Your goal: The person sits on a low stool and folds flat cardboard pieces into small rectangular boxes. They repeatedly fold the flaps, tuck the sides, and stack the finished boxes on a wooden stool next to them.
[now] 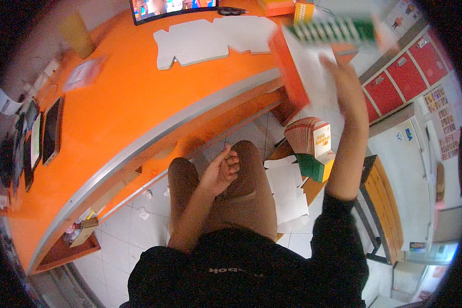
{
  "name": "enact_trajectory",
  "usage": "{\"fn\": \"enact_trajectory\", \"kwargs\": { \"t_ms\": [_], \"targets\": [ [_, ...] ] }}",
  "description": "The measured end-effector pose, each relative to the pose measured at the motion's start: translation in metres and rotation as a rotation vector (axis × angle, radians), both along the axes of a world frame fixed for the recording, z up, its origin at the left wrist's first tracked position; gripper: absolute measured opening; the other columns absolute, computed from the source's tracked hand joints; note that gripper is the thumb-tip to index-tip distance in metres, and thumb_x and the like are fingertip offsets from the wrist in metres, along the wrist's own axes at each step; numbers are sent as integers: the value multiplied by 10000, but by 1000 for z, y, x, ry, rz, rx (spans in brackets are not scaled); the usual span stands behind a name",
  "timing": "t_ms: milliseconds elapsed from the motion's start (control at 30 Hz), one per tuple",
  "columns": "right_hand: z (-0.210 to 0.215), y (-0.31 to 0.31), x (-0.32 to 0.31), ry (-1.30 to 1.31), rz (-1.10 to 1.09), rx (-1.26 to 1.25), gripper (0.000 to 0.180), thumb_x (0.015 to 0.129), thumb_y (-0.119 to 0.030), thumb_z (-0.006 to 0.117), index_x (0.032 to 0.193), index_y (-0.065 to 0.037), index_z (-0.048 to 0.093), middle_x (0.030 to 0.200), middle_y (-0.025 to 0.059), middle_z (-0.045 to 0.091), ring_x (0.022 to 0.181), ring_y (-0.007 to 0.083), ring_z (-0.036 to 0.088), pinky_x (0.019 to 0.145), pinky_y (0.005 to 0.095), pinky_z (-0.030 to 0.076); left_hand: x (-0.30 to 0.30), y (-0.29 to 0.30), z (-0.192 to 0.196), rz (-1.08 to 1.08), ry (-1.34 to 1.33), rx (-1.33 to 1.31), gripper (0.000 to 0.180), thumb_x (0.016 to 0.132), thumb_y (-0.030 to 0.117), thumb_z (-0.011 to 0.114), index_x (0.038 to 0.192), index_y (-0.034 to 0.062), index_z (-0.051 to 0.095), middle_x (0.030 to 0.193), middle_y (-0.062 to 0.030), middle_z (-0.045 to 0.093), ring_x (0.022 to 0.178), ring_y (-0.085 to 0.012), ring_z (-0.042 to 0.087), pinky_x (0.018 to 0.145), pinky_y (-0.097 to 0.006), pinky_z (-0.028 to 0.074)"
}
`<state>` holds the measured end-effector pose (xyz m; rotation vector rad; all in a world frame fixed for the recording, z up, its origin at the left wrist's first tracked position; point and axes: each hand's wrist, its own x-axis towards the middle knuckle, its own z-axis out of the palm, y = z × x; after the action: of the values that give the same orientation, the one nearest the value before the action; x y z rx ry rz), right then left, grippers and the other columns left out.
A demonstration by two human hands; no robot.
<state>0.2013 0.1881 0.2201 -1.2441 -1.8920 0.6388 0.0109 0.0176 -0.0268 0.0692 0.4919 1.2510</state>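
Lifting a flat carton blank [313, 61] up high w/ right hand [344, 82], out past the edge of the orange desk [118, 118]. Blurry, so prob. moving fast.

Doing it well: pinch firm near the edge, thumb on one side, fingers on the other. Keep it flat, no bending. Slow down a bit so it won't flap or slip. Watch the desk edge just left of the fingers, don't bump it.

Right fingers: closed on the blank, gripping its lower right part. Exact fingertips hard to see, too blurry.

Left hand [222, 172]: resting on the lap, fingers curled loose, holding nothing.

Look of the blank: thin card, white on the big side facing down, orange along the left edge, green strip w/ small light squares on top, above the fingers. Flat, not folded into a box yet.

Below the right wrist: stack of same kind of blanks [310, 138], fanned, plus white sheets [287, 190] beside the knee. Far left of the fingers, on the desk: more white cut-out cards [210, 38], lying flat.
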Motion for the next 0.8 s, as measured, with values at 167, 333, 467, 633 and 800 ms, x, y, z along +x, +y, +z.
{"fn": "enact_trajectory", "kwargs": {
  "t_ms": [167,333,467,633,800],
  "targets": [
    [16,68,-7,120,-111,99,633,897,-474,478,1292,17,422,1171,149,550,1011,202,566,751,316,498,14,-4,-9,-19,-23,-54,247,901,375,545,894,129,573,768,21,590,561,-89,500,446,-205,376],
    [-122,-22,77,-221,167,-385,430,855,-360,567,1079,7,574,941,143,625,807,216,612,680,355,510,16,-4,-32,-32,-19,-117,223,896,351,558,890,128,570,766,16,582,575,-92,522,451,-209,386],
    [-352,-130,198,-895,35,-666,644,751,-492,667,1132,9,534,1038,232,576,961,367,559,833,491,450,35,-1,-38,-145,-63,-146,202,895,325,566,888,122,569,767,15,581,582,-96,532,456,-214,391],
    [-430,-198,224,-676,-445,-405,753,752,-399,695,1286,0,344,1280,269,353,1154,429,404,908,490,403,55,-5,-54,-212,-45,-196,192,898,312,563,890,121,570,772,16,591,595,-97,549,464,-217,406],
    [-413,-213,199,-661,-552,-188,542,778,-171,677,1221,-8,411,1177,230,460,1080,392,487,878,423,446,67,-8,-59,-245,-53,-216,192,898,309,562,891,118,578,775,16,597,601,-96,553,471,-222,409]
  ]
}}
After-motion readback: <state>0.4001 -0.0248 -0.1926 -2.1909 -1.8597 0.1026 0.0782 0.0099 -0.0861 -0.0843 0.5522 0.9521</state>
